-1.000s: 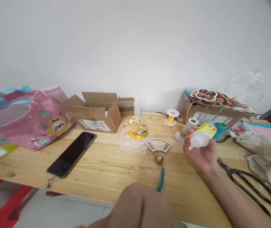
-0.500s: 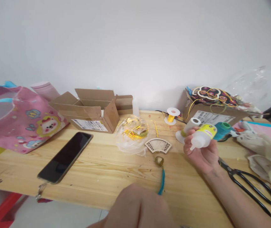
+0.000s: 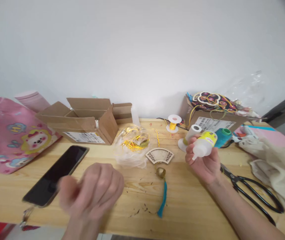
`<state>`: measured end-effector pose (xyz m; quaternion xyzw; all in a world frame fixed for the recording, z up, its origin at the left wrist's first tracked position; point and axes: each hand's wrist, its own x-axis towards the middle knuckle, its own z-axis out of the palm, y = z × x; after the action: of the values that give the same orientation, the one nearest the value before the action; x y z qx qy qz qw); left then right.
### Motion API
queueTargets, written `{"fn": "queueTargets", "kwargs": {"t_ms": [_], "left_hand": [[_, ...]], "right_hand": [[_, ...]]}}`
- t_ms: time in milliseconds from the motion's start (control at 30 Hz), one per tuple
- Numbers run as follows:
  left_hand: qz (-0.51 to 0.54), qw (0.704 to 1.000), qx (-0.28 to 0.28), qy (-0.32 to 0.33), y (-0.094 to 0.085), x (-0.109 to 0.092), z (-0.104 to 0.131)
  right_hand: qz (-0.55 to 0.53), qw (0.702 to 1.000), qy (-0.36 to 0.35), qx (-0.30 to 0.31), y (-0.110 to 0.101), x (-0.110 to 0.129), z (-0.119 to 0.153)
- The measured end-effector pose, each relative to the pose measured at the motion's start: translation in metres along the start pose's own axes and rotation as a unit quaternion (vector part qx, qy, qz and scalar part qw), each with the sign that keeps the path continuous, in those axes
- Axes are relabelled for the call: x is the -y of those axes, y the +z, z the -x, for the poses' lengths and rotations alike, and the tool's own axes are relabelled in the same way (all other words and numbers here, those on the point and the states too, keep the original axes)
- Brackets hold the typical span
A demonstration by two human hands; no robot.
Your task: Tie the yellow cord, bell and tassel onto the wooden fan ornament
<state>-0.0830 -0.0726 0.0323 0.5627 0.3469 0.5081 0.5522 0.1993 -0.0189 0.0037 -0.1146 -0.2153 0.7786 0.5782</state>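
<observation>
My right hand [image 3: 204, 166] holds a small white squeeze bottle [image 3: 204, 145] with a yellow label, its nozzle tilted down to the left. My left hand [image 3: 92, 190], a little blurred, hangs over the table beside the phone [image 3: 57, 175], its fingers curled; whether anything is inside them is hidden. Between the hands lies a fan-shaped wooden piece [image 3: 159, 155] with a yellow cord [image 3: 156, 138] above it. Below it are a brass bell [image 3: 160, 172] and a blue tassel [image 3: 162, 203].
Open cardboard boxes [image 3: 82, 125] and a pink bag [image 3: 20, 140] stand at the left. A plastic bag of yellow cords [image 3: 132, 146] lies mid-table. At the right are thread spools [image 3: 174, 123], black scissors [image 3: 247, 191], cream cloth [image 3: 277, 156] and a filled box [image 3: 212, 121].
My left hand has moved left and up from the bottom centre, uncovering the tassel. The view has shifted slightly right. My right hand still holds the bottle.
</observation>
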Motion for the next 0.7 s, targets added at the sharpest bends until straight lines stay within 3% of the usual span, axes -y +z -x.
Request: {"fn": "queueTargets", "kwargs": {"t_ms": [67, 133, 200, 333, 433, 533, 700], "left_hand": [[-0.018, 1.0, -0.001, 0.001, 0.001, -0.012, -0.02], [-0.177, 0.982, 0.011, -0.063, 0.006, -0.011, -0.032], [-0.294, 0.953, 0.021, -0.071, 0.012, 0.0, -0.042], [-0.455, 0.887, 0.082, 0.014, 0.026, 0.03, -0.06], [-0.512, 0.849, 0.113, 0.063, 0.032, 0.041, -0.069], [-0.539, 0.83, 0.125, 0.068, 0.034, 0.045, -0.074], [-0.528, 0.839, 0.122, 0.051, 0.031, 0.055, -0.074]], "right_hand": [[-0.011, 1.0, 0.005, 0.005, 0.001, -0.001, 0.0], [-0.019, 1.0, 0.009, 0.01, 0.002, -0.002, 0.0], [-0.025, 1.0, 0.011, 0.015, 0.003, -0.003, 0.0], [-0.025, 0.999, 0.011, 0.022, 0.004, -0.004, 0.0], [-0.028, 0.999, 0.011, 0.026, 0.005, -0.004, 0.002], [-0.028, 0.999, 0.009, 0.031, 0.007, -0.002, 0.003], [-0.015, 0.999, -0.005, 0.032, 0.008, 0.0, 0.003]]}}
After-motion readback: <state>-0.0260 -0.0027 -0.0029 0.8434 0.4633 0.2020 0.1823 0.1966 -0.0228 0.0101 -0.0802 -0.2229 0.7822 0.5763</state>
